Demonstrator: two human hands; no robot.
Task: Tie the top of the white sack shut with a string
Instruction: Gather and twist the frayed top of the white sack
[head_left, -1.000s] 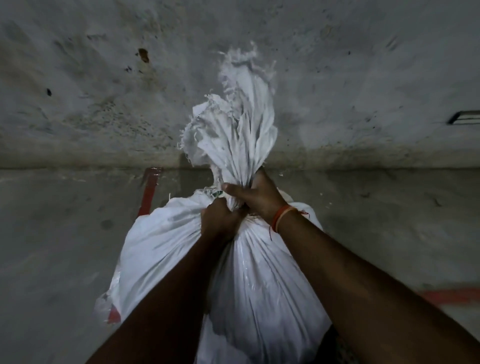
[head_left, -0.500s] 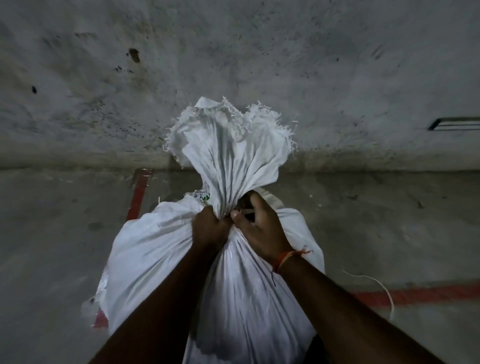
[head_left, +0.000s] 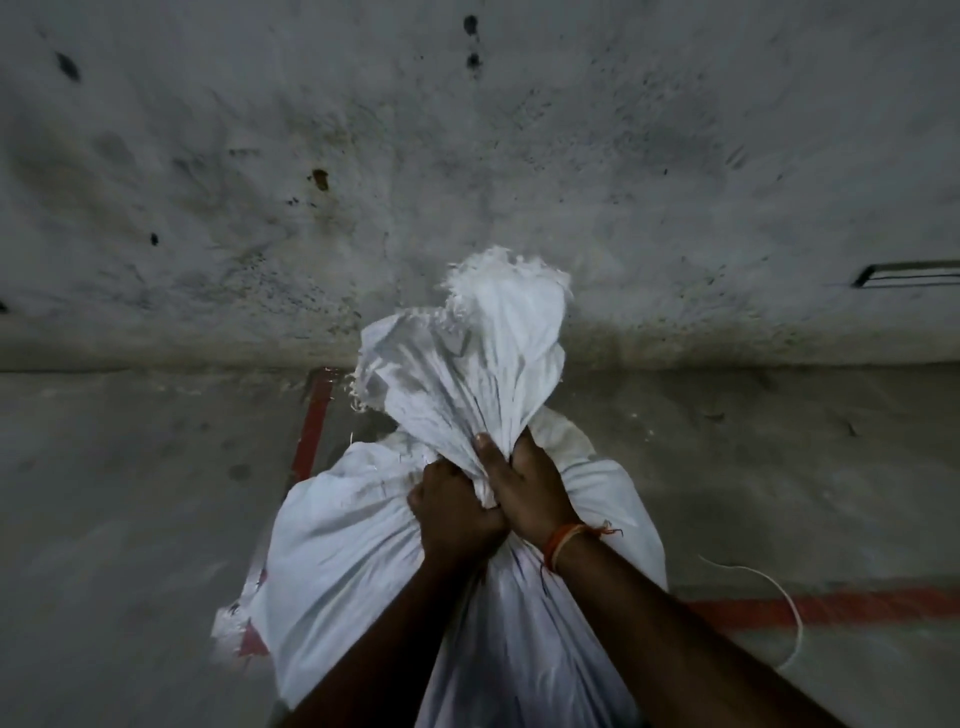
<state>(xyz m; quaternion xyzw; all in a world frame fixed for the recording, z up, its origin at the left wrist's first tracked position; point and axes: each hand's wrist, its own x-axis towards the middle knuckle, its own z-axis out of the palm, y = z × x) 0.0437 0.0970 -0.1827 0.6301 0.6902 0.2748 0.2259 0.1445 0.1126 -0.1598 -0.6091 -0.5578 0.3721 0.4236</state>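
While the white sack stands full on the concrete floor close to the wall, both hands are clamped round its gathered neck — the left hand fisted tight just below, the right hand wrapped around the bunch with the thumb pressed up the front. The frayed top fans out loose above the grip. This looks like woven plastic cloth: soft enough to bunch, likely slick, and the bulging body suggests real weight, so the neck right above the fill seems the place to hold and bind. One sack, two hands, and one string — it lies curled on the floor to the right, across a red painted line, well apart from the sack and not yet picked up. A second red line runs behind the sack.
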